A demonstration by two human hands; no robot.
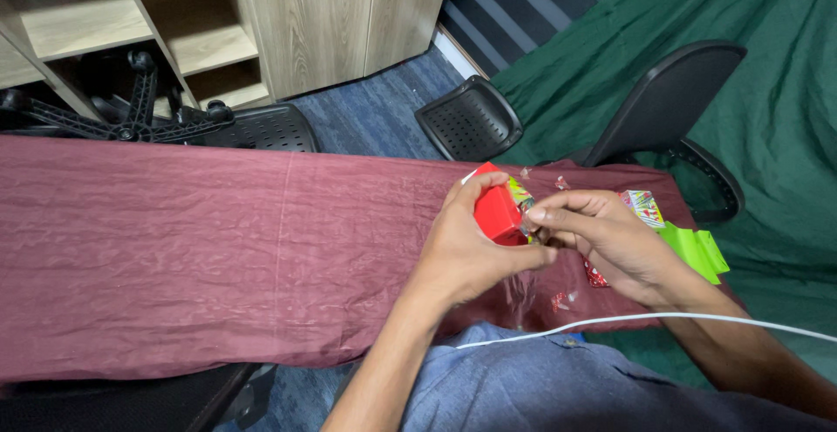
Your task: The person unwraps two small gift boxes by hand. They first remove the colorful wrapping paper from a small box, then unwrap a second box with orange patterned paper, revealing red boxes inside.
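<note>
My left hand (466, 244) grips a small red box (495, 212) above the right part of a table covered with a maroon cloth (192, 249). My right hand (610, 240) pinches at the box's right side, where a colourful printed face and a bit of clear wrapping show. A strip of clear film (521, 291) hangs below my hands. Under and behind my right hand lie a printed card pack (643, 207) and bright green paper (697, 251).
Small red and white scraps (560, 299) lie on the cloth near my right wrist. A white cable (663, 319) crosses my lap. A black chair (671, 101) stands beyond the table, an overturned chair base (131, 118) at left, wooden shelves (200, 40) behind, green cloth (767, 136) at right.
</note>
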